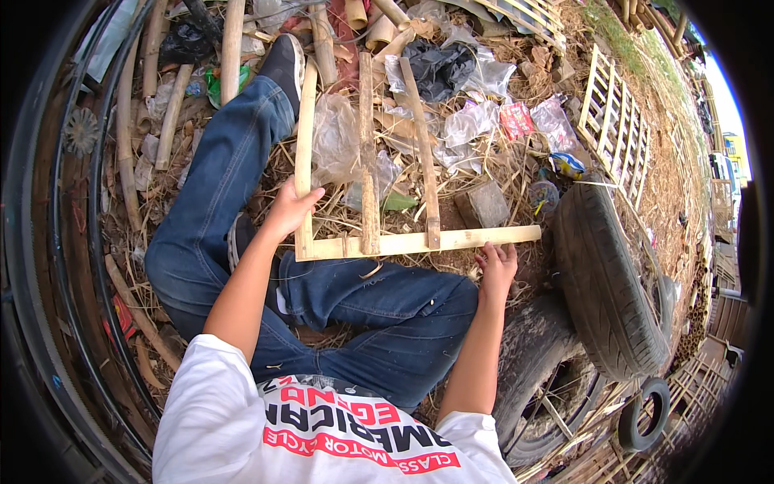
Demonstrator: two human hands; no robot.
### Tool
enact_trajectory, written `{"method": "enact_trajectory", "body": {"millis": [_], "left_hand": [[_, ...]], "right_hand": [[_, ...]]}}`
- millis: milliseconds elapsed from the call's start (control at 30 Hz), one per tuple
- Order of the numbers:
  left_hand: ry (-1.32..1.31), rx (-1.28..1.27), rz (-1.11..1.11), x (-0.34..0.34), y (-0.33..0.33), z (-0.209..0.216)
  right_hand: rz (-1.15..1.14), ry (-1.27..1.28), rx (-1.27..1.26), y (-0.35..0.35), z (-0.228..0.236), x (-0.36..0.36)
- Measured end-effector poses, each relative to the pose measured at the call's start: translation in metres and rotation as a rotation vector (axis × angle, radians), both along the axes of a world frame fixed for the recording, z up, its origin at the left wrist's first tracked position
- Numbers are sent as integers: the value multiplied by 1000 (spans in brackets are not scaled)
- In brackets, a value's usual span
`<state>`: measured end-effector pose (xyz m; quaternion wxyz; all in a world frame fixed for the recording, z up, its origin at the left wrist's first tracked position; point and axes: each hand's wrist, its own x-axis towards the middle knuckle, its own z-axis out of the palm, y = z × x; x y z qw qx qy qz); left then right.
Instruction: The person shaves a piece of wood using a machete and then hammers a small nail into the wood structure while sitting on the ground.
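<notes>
A bamboo frame lies over my bent legs: three upright slats (368, 153) joined to one pale crosspiece (476, 237) along the near side. My left hand (292, 210) is closed round the left upright just above its corner with the crosspiece. By the crosspiece's right part, my right hand (496, 268) has its fingers curled together at the lower edge. Whatever lies between those fingers, if anything, is too small to make out. Beyond the crosspiece, near its right half, a squarish block (482, 204) rests on the ground.
Worn tyres (609, 278) stand close on my right, with a small tyre (644, 415) further off. A bamboo lattice panel (615, 121) lies at the far right. Dark metal rails (95, 218) run along the left. Plastic bags (442, 68), bamboo poles (231, 48) and straw litter the ground ahead.
</notes>
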<state>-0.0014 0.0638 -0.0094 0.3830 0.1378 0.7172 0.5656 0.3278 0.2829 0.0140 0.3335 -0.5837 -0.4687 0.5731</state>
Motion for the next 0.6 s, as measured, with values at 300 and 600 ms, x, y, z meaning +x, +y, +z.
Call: {"method": "enact_trajectory", "body": {"millis": [300, 600], "left_hand": [[30, 44, 105, 28, 24, -36], [-36, 117, 212, 53, 48, -67]], "right_hand": [[-83, -93, 138, 43, -33, -23], [1, -422, 305, 90, -47, -22]]}}
